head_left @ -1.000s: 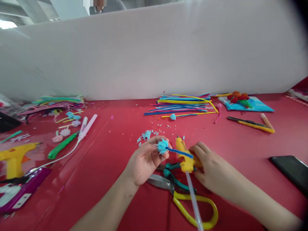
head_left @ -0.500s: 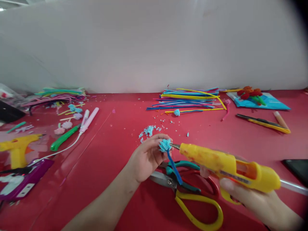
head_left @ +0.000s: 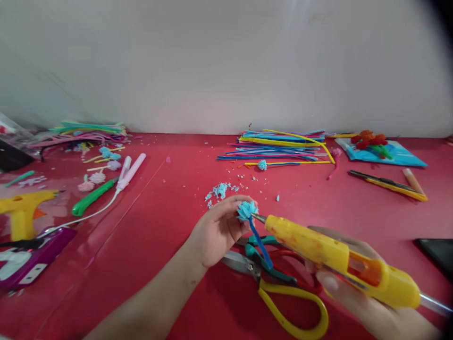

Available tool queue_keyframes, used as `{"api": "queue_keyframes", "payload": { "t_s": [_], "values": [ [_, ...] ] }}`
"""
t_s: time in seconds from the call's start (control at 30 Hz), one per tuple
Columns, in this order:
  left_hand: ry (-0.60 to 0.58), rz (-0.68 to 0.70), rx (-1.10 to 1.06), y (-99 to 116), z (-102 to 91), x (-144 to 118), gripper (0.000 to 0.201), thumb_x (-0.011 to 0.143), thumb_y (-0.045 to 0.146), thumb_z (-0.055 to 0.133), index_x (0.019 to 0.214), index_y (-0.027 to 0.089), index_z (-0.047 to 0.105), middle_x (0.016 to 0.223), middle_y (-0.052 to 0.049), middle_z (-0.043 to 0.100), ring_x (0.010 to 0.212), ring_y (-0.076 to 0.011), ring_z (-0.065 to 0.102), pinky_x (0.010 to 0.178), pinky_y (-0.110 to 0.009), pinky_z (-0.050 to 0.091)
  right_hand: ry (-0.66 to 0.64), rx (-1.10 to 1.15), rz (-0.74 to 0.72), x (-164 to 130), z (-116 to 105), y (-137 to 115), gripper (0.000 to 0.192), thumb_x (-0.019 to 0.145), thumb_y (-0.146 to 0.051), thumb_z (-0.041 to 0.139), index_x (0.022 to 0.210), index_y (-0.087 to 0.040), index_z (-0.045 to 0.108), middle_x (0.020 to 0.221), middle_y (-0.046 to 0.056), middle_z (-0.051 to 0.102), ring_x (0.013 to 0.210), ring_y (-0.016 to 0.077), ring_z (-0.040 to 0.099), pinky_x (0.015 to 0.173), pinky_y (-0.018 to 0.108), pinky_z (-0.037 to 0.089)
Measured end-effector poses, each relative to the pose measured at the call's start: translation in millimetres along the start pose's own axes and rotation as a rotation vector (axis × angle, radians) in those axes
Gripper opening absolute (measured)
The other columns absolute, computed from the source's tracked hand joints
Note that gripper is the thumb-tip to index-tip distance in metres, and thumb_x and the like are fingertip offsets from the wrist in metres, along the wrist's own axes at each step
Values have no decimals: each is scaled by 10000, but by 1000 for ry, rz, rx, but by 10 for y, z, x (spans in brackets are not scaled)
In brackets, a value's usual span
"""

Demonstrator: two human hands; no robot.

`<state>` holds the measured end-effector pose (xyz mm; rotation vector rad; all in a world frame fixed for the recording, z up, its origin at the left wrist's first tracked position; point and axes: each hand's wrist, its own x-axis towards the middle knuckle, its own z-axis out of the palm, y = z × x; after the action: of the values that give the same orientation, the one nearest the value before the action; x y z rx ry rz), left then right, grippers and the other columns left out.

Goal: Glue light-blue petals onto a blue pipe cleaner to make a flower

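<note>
My left hand point(head_left: 221, 231) pinches a light blue pipe-cleaner flower point(head_left: 247, 210), whose darker blue stem point(head_left: 261, 245) hangs down to the right. In my right hand point(head_left: 357, 293) is a yellow hot glue gun point(head_left: 318, 250), a clear glue stick point(head_left: 435, 303) poking from its back end. The gun's metal nozzle points left and meets the flower's base near the stem, though I cannot tell if it touches. Below both hands lie scissors with yellow handles point(head_left: 293, 307) and pliers with teal grips point(head_left: 269, 262), partly hidden by the stem and the gun.
Light blue fluff scraps point(head_left: 220, 190) lie beyond my left hand. Pipe cleaners point(head_left: 279, 146) are piled by the wall, a small blue flower point(head_left: 262, 165) before them. A second glue gun point(head_left: 24, 212), a green-handled tool point(head_left: 92, 197) and a pink iron point(head_left: 130, 172) lie left; a craft knife point(head_left: 387, 184) right.
The glue gun has tilted, its back end dropping, while its nozzle stays at the flower's base. My left hand and the flower have shifted slightly. The view has moved a little.
</note>
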<state>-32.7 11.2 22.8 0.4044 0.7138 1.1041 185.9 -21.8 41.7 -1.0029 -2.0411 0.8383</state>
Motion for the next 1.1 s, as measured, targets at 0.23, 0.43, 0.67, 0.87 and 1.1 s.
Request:
{"api": "queue_keyframes", "payload": {
  "t_s": [0.23, 0.43, 0.67, 0.87, 1.1],
  "values": [
    [-3, 8, -19, 6, 22, -8, 146, 716, 137, 600, 808, 79, 697, 716, -65, 651, 592, -100, 573, 567, -187, 492, 24, -29, 46, -7, 15, -27, 264, 790, -367, 519, 554, -250, 525, 540, 4, 536, 480, 158, 517, 461, 258, 451],
    [-8, 5, -27, -4, 17, -14, 148, 722, 140, 589, 806, 84, 696, 701, -57, 652, 583, -99, 580, 574, -190, 497, -24, -55, 89, -7, 14, -38, 342, 813, -413, 489, 528, -225, 516, 550, 13, 537, 519, 150, 543, 512, 251, 480],
    [-8, 7, -40, -7, 25, -14, 158, 705, 139, 588, 800, 78, 699, 697, -59, 661, 549, -100, 579, 558, -197, 499, 120, -31, 191, -98, 65, 2, 255, 734, -453, 574, 612, -230, 547, 727, 38, 643, 698, 217, 631, 577, 280, 522],
    [3, 18, -33, -10, 31, -20, 159, 719, 122, 570, 807, 80, 695, 715, -67, 664, 567, -106, 583, 566, -203, 499, 43, -13, 166, -47, 41, -40, 286, 763, -420, 531, 550, -234, 485, 602, 21, 590, 554, 182, 592, 519, 272, 511],
    [-8, 29, -32, -15, 21, -20, 153, 719, 122, 575, 808, 81, 693, 713, -66, 666, 580, -111, 593, 574, -203, 500, 167, -52, 191, -80, 63, -5, 207, 715, -455, 581, 647, -262, 547, 635, 14, 616, 587, 204, 608, 530, 293, 527]
  ]
}}
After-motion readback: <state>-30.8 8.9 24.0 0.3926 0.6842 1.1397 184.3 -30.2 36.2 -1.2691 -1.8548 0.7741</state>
